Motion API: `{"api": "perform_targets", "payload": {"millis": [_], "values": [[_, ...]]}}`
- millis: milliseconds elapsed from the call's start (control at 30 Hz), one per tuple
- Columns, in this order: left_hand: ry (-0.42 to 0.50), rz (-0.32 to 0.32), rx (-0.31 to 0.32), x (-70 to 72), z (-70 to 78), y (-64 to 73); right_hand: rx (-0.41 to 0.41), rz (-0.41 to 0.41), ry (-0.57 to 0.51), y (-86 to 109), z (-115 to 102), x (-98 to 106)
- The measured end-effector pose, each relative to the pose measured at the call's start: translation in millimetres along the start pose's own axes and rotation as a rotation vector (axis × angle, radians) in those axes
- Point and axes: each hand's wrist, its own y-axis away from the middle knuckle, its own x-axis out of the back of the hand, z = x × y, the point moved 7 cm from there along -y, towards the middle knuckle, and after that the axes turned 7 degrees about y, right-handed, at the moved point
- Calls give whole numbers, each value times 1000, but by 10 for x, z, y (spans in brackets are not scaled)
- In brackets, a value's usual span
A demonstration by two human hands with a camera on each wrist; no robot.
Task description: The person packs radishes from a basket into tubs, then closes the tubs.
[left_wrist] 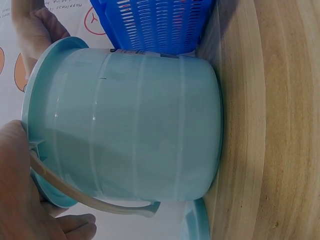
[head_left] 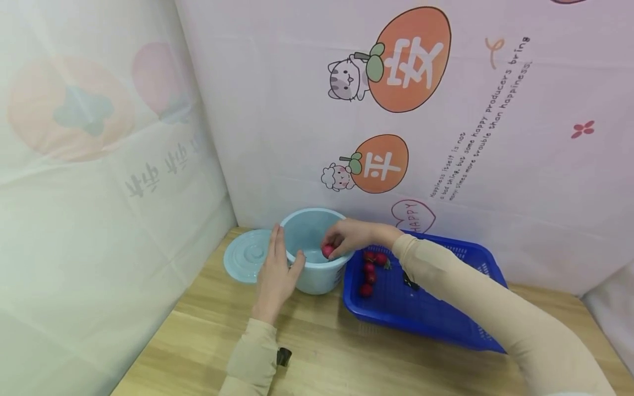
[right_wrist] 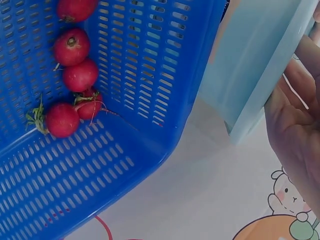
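Note:
A light blue bucket [head_left: 317, 278] stands upright on the wooden table. My right hand [head_left: 353, 236] reaches over its right rim and pinches a red radish [head_left: 328, 251] just inside the opening. On the bucket's left side, my left hand [head_left: 279, 269] rests at the rim with fingers extended; in the left wrist view the left hand [left_wrist: 25, 185] lies by the rim and the beige handle [left_wrist: 95, 200]. Several radishes [right_wrist: 80, 75] lie at the near end of a blue plastic basket [head_left: 426, 313] to the right. The bucket's bottom is only partly visible.
The bucket's round light blue lid [head_left: 249, 256] lies on the table left of the bucket. A printed white cloth [head_left: 277, 110] hangs behind and to the left. Wooden table surface [head_left: 317, 352] stretches in front of bucket and basket.

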Motion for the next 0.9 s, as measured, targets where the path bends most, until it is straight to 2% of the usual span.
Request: {"api": "perform_targets", "payload": {"millis": [100, 233, 467, 733, 900], "values": [[-5, -8, 21, -8, -17, 33, 5, -17, -3, -13, -3, -47], [-3, -5, 10, -13, -6, 50, 11, -35, 0, -25, 12, -72], [12, -3, 14, -3, 8, 14, 42, -36, 30, -33, -32, -9], [17, 0, 11, -9, 13, 1, 18, -24, 13, -12, -24, -1], [16, 2, 0, -9, 10, 12, -33, 3, -72, 24, -3, -18]]}}
